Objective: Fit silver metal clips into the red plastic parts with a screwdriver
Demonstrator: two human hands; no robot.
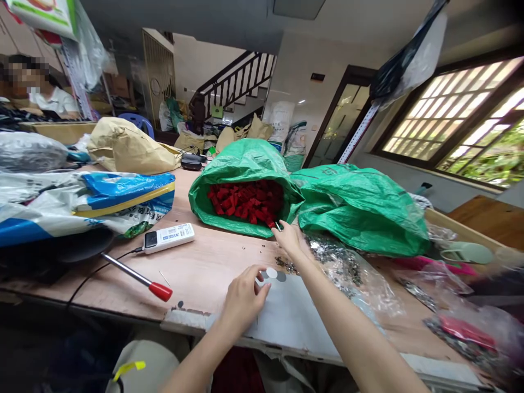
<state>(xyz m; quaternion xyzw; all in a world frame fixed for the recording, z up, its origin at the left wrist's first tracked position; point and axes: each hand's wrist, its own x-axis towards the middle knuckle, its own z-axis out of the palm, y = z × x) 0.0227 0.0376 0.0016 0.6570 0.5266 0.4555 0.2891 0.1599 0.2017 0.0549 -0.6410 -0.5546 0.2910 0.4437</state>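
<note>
My left hand (244, 297) rests on a grey board (295, 319) at the table's near edge, fingers curled beside small round discs (272, 273); whether it holds anything is hidden. My right hand (289, 239) reaches forward to the mouth of an open green bag (239, 166) full of small red pieces (245, 203). Its fingertips pinch a thin metal part next to the red pieces. A scatter of tiny dark metal parts (286, 266) lies under the right wrist.
A second green bag (360, 204) lies to the right, clear plastic bags (356, 278) of parts in front of it. A white remote-like device (168, 238), a red-tipped rod (137, 278) and blue-white sacks (82, 202) lie on the left. Another person (41, 90) sits far left.
</note>
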